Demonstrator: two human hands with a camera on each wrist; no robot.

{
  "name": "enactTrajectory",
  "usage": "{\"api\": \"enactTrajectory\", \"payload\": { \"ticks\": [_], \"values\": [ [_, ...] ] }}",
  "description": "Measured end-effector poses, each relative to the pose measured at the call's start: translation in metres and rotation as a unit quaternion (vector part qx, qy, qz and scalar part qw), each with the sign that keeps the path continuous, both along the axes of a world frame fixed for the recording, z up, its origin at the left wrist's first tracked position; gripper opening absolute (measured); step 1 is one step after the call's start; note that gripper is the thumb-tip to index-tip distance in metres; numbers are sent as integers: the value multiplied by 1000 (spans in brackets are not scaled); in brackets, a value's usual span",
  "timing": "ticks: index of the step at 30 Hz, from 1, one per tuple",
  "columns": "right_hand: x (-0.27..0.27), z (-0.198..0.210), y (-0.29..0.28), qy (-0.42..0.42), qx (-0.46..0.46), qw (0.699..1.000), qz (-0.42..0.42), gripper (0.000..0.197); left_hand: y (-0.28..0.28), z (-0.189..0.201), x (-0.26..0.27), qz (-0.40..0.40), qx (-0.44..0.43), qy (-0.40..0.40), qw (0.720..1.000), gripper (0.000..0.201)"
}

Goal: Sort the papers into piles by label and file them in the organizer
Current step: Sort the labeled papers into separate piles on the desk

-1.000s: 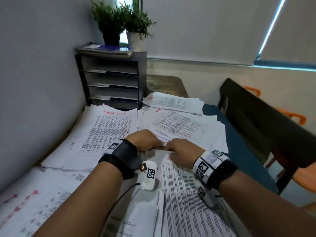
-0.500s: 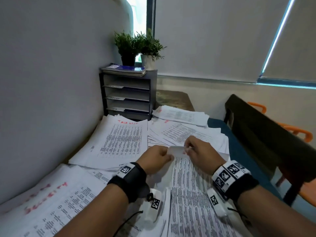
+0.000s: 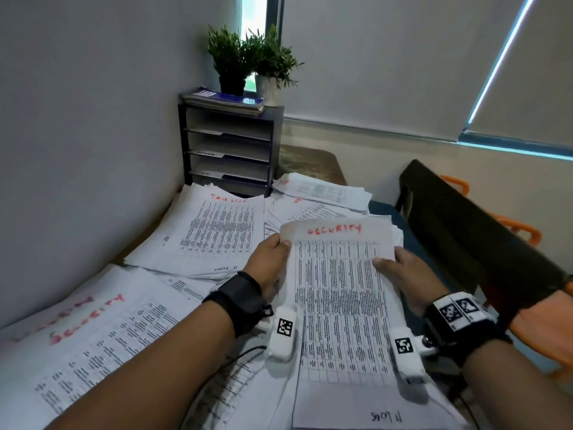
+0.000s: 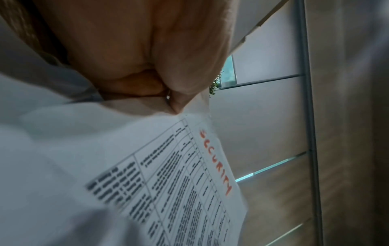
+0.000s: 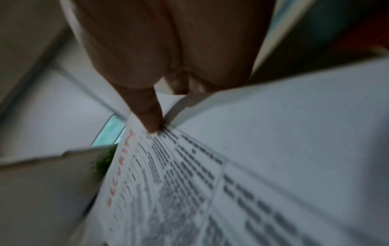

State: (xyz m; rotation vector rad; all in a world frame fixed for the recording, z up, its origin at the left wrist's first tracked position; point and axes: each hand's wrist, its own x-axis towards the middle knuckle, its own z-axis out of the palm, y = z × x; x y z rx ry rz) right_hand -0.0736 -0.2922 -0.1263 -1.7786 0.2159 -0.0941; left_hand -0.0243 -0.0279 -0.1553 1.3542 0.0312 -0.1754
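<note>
A printed sheet headed SECURITY in red is held up, tilted, above the table between both hands. My left hand pinches its upper left edge and my right hand pinches its right edge, thumb on the print. The left wrist view shows the same sheet with fingers closed on its edge; the right wrist view shows the thumb pressing the sheet. A pile marked SECURITY lies at the near left. The dark organizer with several shelves stands at the back by the wall.
More paper piles lie ahead: one with a red heading in the left middle and others at the back right. Two potted plants and a booklet sit on the organizer. A dark chair back stands at the right.
Both hands took the sheet from the pile in front of me and raised it, so its red SECURITY heading now faces me. The head view has tilted down and to the right.
</note>
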Motion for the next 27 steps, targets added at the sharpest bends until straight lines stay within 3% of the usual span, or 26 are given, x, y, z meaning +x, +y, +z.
{"api": "enactTrajectory", "payload": {
  "ticks": [2,5,14,20,27],
  "values": [
    [-8,-5,3,46,116,991,50,26,1,1,1,-7,-4,4,1000,24],
    [-14,-14,9,61,154,985,50,29,3,2,-2,-14,-5,-1,1000,19],
    [-15,-38,2,67,141,987,41,31,-2,-10,-14,-56,37,21,998,28],
    [-19,-29,5,68,131,988,43,33,-2,-9,-9,-9,47,5,999,23],
    [-34,-19,-11,102,93,984,109,36,4,-4,1,46,-13,1,999,22]
  ]
}}
